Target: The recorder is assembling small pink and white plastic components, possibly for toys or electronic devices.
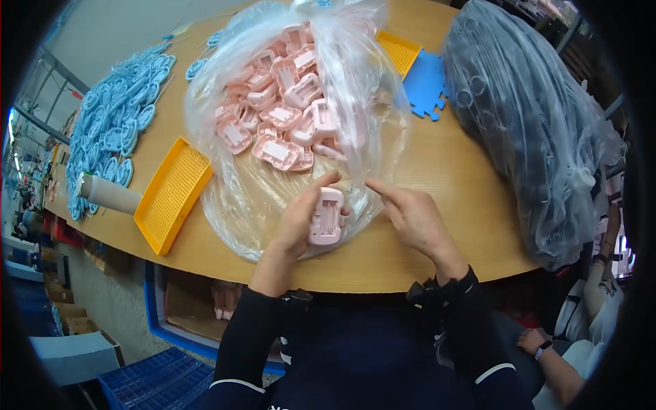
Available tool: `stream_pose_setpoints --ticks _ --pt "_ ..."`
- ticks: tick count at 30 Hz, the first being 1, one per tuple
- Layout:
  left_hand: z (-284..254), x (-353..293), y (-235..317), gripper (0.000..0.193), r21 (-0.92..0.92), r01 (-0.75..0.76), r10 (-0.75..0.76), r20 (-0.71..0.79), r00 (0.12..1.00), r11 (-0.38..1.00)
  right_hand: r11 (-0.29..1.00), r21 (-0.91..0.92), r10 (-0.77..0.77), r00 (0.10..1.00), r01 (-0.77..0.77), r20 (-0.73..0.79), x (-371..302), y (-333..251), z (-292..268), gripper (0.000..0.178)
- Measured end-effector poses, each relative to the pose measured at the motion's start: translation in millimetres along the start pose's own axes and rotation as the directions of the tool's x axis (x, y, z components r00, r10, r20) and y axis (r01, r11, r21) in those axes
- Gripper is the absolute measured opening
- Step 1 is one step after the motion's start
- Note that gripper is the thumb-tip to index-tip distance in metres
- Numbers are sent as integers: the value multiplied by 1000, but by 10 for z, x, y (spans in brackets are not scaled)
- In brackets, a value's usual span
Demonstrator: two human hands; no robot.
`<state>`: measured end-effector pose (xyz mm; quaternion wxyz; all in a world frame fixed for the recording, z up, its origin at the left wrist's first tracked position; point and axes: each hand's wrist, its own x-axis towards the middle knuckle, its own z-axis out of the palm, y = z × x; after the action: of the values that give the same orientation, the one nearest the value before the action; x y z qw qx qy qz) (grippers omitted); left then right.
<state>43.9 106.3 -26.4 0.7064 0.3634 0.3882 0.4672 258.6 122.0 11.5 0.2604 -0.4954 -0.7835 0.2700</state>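
My left hand [298, 217] is closed around a pale pink plastic casing [327, 220], whose long recessed compartment faces up. To its right, my right hand [418, 220] has its index finger stretched toward the rim of a clear plastic bag [239, 215]; whether the fingertip touches the film I cannot tell. Nothing shows in that hand, and its other fingers are partly hidden. The bag lies open on the table beyond my hands, with a heap of similar pink casings [281, 115] inside.
A yellow perforated tray [173, 198] stands left of the bag, beside a pale tube [109, 193] and piled light-blue parts [116, 123]. At right sits a large filled plastic bag [526, 130], near a blue foam mat [425, 82]. Another person's hand [531, 340] appears lower right.
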Motion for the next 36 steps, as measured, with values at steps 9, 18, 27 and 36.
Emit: stream_pose_setpoints --ticks 9,18,27,36 --pt "157 -186 41 52 -354 -88 91 -9 996 931 969 23 -247 969 247 -6 -81 -530 135 29" --pt "233 -237 -28 50 -58 -211 199 -164 966 976 978 -156 -145 989 141 -15 -188 -614 233 43" --pt "267 -322 94 49 69 -204 213 -149 966 976 972 -132 -204 977 194 -69 -204 -577 270 47" --pt "206 -306 130 53 -133 -49 40 -73 997 990 841 497 29 937 -211 349 -109 -379 20 43"
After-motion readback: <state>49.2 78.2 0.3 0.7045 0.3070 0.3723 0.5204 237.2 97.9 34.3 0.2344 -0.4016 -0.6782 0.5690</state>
